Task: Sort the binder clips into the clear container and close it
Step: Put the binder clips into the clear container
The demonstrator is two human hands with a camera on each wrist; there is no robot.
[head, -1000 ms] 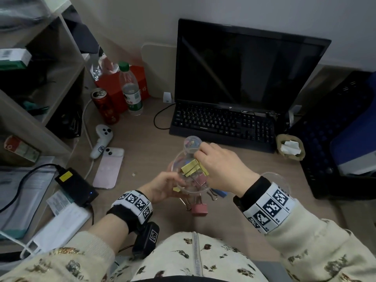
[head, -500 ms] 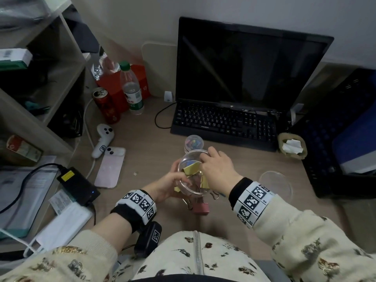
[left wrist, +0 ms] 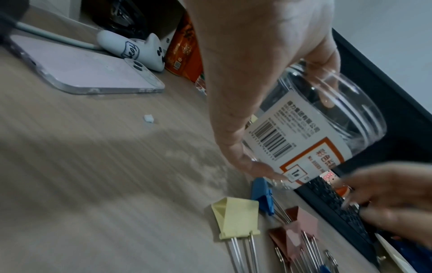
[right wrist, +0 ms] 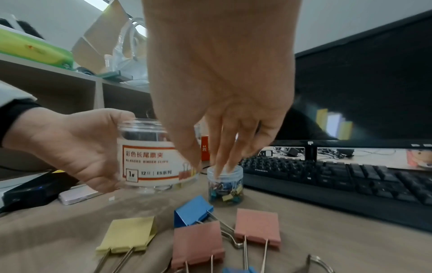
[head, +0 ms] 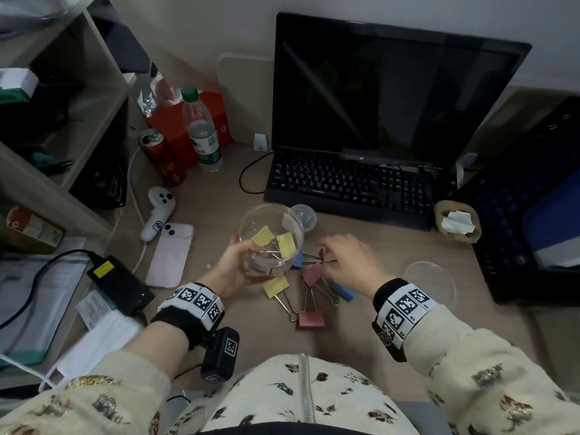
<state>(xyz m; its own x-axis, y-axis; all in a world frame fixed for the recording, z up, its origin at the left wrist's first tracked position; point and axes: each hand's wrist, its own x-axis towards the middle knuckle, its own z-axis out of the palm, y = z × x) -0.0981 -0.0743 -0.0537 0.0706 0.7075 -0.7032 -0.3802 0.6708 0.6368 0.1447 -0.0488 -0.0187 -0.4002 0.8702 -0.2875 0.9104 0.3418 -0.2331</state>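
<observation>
**Two clips in, the pile still waiting**

My left hand (head: 238, 265) grips the clear container (head: 271, 237), lifted just in front of the keyboard (head: 348, 186); two yellow clips lie inside. My right hand (head: 345, 259) hangs empty, fingers loose, over the loose binder clips (head: 310, 277) below the container. The lid (head: 428, 282) lies right of them, so closing comes last.
</observation>
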